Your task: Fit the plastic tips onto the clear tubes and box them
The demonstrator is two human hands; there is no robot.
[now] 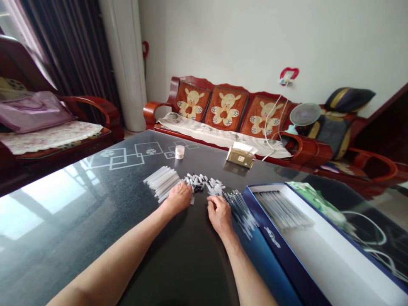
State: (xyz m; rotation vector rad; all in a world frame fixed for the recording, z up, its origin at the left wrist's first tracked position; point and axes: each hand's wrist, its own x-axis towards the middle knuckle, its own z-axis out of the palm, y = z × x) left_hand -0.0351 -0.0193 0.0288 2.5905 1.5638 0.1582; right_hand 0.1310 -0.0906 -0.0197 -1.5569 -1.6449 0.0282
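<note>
My left hand (180,195) is closed at the right end of a row of clear pen barrels (162,180). Its fingertips face away, so whatever they hold is hidden; a small pale piece (192,200) shows just beside them. Curled with thumb and forefinger near each other, my right hand (219,212) rests at the left side of a bundle of thin pen refills (239,210). I cannot make out what it grips. Beyond and between both hands lies a heap of small black and white pen caps (197,180), with more whitish pieces (215,185) on its right.
At the right, a long blue box (280,250) with white inside holds a row of finished-looking pens (283,208). A green and white packet (318,204) and white cable (369,221) lie beyond it. A small white jar (179,152) and tissue box (240,157) stand farther back on the dark table (134,182).
</note>
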